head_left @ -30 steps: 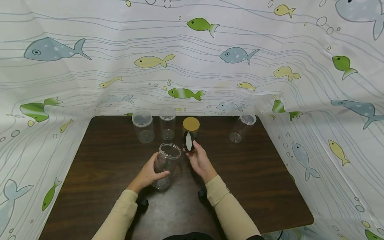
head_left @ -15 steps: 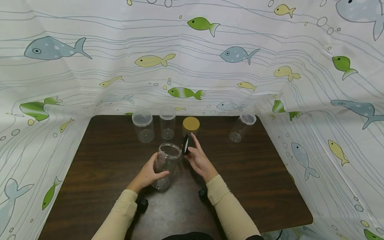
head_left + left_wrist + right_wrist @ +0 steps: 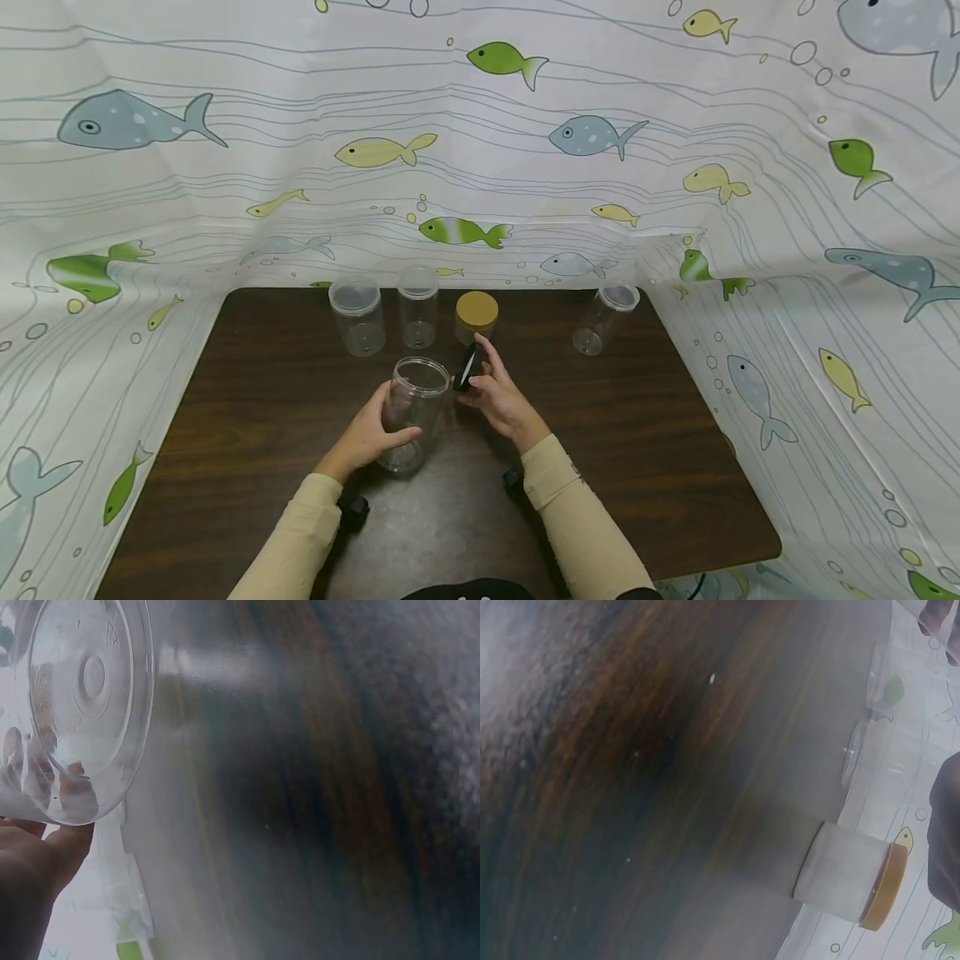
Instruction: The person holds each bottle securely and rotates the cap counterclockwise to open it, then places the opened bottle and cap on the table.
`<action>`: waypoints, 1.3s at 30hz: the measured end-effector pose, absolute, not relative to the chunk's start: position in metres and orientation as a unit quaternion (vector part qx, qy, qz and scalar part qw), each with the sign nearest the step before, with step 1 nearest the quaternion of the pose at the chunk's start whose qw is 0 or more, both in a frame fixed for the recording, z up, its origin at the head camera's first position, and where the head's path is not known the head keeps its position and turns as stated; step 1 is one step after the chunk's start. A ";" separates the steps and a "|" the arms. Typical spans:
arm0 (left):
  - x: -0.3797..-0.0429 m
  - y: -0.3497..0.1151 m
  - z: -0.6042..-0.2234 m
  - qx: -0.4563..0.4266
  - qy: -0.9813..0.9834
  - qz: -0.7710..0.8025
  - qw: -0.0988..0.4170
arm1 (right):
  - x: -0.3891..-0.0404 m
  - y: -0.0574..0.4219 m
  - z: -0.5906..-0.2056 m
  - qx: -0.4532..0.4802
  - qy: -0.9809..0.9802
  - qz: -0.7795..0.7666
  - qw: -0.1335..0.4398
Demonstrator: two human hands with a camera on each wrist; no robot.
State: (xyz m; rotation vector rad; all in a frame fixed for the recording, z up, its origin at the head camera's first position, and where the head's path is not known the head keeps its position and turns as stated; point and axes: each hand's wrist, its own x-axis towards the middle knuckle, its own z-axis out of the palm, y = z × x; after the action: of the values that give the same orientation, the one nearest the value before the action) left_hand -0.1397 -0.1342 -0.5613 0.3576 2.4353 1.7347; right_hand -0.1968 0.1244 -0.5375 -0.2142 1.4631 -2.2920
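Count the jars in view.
5: an open jar in the left hand; a wide clear jar and a narrower clear jar at the back of the table, left of the gold-lidded jar; and a back-right jar. No others show.

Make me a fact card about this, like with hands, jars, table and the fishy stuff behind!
Left hand: the person's left hand grips a see-through open jar
Right hand: the person's right hand holds a black lid on edge, beside the open jar's rim
Jars at the back: four; two clear jars on the left, then a gold-lidded jar, and one clear jar on the far right
Table: dark brown table
Behind: white sheet with blue, green and yellow fish
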 end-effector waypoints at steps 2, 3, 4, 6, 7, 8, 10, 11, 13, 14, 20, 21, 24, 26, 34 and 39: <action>-0.139 -0.134 -0.561 0.118 0.806 0.576 0.065 | -0.198 0.125 -0.539 -0.075 0.530 -0.821 0.199; -0.139 -0.134 -0.561 0.118 0.807 0.575 0.064 | -0.198 0.125 -0.540 -0.073 0.531 -0.822 0.194; -0.139 -0.134 -0.561 0.117 0.808 0.575 0.064 | -0.198 0.125 -0.541 -0.069 0.530 -0.823 0.191; -0.140 -0.134 -0.562 0.115 0.809 0.574 0.063 | -0.198 0.125 -0.542 -0.063 0.533 -0.824 0.183; -0.140 -0.134 -0.562 0.113 0.809 0.574 0.062 | -0.198 0.124 -0.543 -0.061 0.534 -0.824 0.179; -0.140 -0.134 -0.562 0.112 0.810 0.573 0.062 | -0.198 0.124 -0.543 -0.058 0.536 -0.824 0.176; -0.140 -0.134 -0.562 0.110 0.809 0.574 0.063 | -0.197 0.124 -0.543 -0.050 0.540 -0.822 0.171; -0.141 -0.134 -0.562 0.109 0.807 0.577 0.063 | -0.197 0.124 -0.543 -0.048 0.545 -0.820 0.170; -0.141 -0.134 -0.562 0.108 0.808 0.575 0.061 | -0.196 0.124 -0.543 -0.042 0.557 -0.812 0.167; -0.141 -0.135 -0.562 0.107 0.809 0.575 0.059 | -0.196 0.125 -0.542 -0.040 0.563 -0.809 0.166; -0.143 -0.138 -0.566 0.113 0.805 0.581 0.033 | -0.196 0.126 -0.545 -0.041 0.603 -0.781 0.161; -0.143 -0.138 -0.566 0.116 0.803 0.583 0.028 | -0.197 0.127 -0.546 -0.041 0.612 -0.774 0.159; -0.144 -0.139 -0.565 0.122 0.801 0.586 0.017 | -0.197 0.128 -0.548 -0.035 0.643 -0.750 0.147; -0.145 -0.140 -0.564 0.119 0.801 0.587 0.015 | -0.196 0.130 -0.548 -0.026 0.662 -0.736 0.140; -0.144 -0.142 -0.564 0.110 0.807 0.580 0.006 | -0.198 0.138 -0.554 0.003 0.746 -0.654 0.124; -0.145 -0.144 -0.565 0.109 0.805 0.584 -0.008 | -0.200 0.144 -0.558 0.020 0.774 -0.622 0.116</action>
State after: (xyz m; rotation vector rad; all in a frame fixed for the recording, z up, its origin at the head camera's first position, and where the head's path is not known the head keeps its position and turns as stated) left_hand -0.1451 -0.1444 -0.5649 0.3451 2.5400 1.8430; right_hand -0.1997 0.1443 -0.5577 0.0592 2.2683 -1.8207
